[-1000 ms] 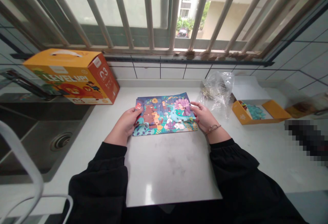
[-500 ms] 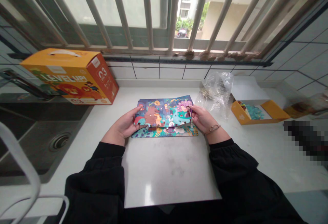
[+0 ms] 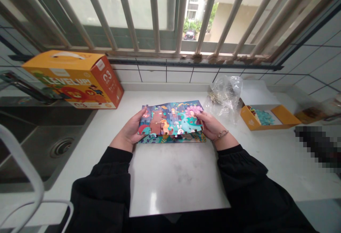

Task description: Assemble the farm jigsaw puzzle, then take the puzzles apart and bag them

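Observation:
A joined section of a colourful jigsaw puzzle (image 3: 172,121), printed with animals, is held between my two hands. My left hand (image 3: 131,128) grips its left edge, thumb on top and fingers underneath. On the right edge my right hand (image 3: 211,125) has the same kind of grip, a bracelet round its wrist. The section's front edge shows open tabs and notches. Beneath it a picture sheet or puzzle base (image 3: 173,139) lies on the counter, with only its front strip of leaves and flowers showing. My fingertips are hidden under the puzzle.
At the back left stands an orange "LEVEL UP!" box (image 3: 71,80) beside the sink (image 3: 80,137). A clear plastic bag (image 3: 226,96) and an open yellow box (image 3: 270,119) with teal pieces are to the right. A white cable or tube (image 3: 26,169) curves at the lower left.
The held puzzle section has shifted slightly toward me and to the right, covering more of the sheet below. Both hands keep their hold on it.

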`<state>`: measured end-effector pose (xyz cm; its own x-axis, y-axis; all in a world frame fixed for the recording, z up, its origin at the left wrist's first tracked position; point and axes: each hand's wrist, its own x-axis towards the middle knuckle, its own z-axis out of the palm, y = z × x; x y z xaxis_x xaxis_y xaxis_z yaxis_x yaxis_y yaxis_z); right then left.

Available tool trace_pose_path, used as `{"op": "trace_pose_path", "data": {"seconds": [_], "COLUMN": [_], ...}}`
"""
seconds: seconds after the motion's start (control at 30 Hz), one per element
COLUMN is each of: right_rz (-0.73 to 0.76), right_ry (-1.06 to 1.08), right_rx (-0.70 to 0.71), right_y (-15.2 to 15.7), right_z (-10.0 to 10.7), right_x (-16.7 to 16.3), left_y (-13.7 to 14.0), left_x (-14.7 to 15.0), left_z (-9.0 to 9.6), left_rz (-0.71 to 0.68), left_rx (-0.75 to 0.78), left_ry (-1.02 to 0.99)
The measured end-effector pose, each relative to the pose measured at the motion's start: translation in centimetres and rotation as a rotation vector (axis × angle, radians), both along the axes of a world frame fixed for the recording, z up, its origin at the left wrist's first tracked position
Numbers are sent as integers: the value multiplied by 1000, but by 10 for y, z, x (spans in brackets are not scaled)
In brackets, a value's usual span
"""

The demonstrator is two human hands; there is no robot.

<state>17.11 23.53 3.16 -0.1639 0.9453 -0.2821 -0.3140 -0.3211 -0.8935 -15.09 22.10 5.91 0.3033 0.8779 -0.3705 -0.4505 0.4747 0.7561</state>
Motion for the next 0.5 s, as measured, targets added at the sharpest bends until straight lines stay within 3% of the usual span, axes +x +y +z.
{"op": "trace_pose_path", "data": {"seconds": [0.2, 0.5], "right_rz": [6, -68], "right_ry": [44, 103], "right_rx": [41, 147], "right_y": [-5, -8], "right_z": [9, 13], "right_x": [-6, -9], "left_y": [-2, -10], "left_x": [2, 2], "left_z": [2, 5], "left_rz": [-31, 31], "left_rx": [-9, 113], "left_ry": [5, -20]}}
